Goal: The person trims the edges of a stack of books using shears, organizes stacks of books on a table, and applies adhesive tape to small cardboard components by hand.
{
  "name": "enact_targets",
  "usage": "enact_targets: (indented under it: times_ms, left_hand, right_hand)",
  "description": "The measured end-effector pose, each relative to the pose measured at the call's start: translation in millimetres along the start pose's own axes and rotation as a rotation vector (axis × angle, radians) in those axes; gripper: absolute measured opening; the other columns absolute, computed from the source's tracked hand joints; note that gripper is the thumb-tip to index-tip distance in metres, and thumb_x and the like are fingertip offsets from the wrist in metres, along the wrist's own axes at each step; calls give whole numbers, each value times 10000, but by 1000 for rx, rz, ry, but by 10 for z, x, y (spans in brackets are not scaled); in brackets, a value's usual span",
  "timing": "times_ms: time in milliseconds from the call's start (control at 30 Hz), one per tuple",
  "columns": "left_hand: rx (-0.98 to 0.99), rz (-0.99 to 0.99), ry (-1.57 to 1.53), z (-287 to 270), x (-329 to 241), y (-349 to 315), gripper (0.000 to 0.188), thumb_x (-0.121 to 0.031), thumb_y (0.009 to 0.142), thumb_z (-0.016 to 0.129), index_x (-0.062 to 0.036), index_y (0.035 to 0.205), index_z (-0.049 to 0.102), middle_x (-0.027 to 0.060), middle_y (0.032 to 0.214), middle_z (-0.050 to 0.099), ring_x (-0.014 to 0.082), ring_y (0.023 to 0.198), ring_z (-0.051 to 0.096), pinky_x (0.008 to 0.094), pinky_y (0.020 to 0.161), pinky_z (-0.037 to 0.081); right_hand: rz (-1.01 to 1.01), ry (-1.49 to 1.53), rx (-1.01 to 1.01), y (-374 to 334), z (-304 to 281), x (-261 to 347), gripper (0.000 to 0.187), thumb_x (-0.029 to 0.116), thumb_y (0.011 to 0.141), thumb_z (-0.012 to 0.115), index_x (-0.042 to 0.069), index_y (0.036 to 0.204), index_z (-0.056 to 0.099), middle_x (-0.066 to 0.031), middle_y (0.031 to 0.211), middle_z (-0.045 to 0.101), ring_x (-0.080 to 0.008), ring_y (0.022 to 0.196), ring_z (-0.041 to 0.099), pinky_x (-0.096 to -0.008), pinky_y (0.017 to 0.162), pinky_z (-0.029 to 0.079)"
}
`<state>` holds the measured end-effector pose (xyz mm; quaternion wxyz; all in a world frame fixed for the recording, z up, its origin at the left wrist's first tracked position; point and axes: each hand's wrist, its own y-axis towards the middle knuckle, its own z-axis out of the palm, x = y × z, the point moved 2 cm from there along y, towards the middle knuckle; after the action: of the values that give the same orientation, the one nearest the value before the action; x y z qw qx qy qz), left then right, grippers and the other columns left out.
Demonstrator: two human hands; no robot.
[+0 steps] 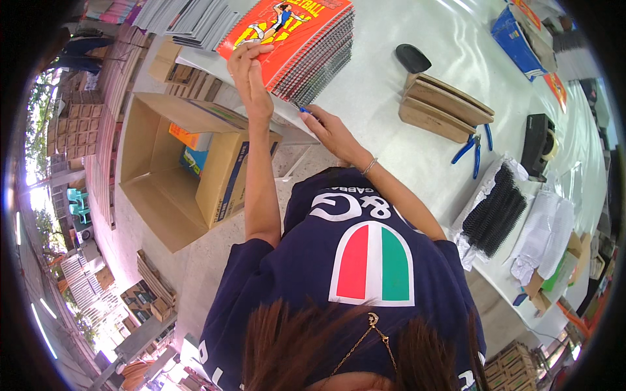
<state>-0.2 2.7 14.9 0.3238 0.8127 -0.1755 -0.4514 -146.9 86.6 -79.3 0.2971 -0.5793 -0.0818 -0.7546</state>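
Observation:
A stack of spiral-bound notebooks [313, 65] lies at the table's near left edge, its dark wire coils facing right and toward me. The top notebook has an orange-red cover [280, 39] with a player figure. My left hand [251, 75] rests on the cover's left edge, fingers stretched out over it. At the near corner of the coils, my right hand [332, 133] is closed round a small blue-handled tool that looks like pliers [304, 110]. Its tip meets the end of a coil; most of the tool is hidden by my fingers.
Right of the stack stand a black mouse-shaped item [413, 58], brown boards [443, 107], blue-handled pliers [476, 150], a tape dispenser [538, 144] and a bundle of black coils [495, 212]. An open carton [228, 176] with colourful books stands below the table at left. Paper stacks [195, 23] lie behind.

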Motion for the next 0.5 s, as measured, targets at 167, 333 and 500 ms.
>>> enact_targets:
  times_ms: [167,333,500]
  left_hand:
    - [-14,-10,-47,-11,-17,7,311,-141,937,419,-31,1021,697,134,1177,566,278,1199,420,394,1081,276]
    - [-8,-15,3,-3,-17,7,336,-161,955,395,-10,1048,680,135,1179,578,271,1217,429,399,1097,271]
    - [-15,-8,-17,6,-19,12,333,-160,952,399,-9,1044,681,137,1175,579,272,1212,436,397,1095,274]
  right_hand:
    - [-554,-1032,-621,-129,-13,74,425,362,924,622,53,1212,583,-147,969,563,-294,888,518,-409,794,411]
    - [-547,-1105,-614,-94,-17,86,442,372,909,636,63,1220,579,-145,1014,551,-306,932,495,-433,829,384]
    - [-554,-1144,-628,-30,-36,30,444,376,906,641,73,1224,580,-140,1002,543,-298,920,491,-426,816,382]
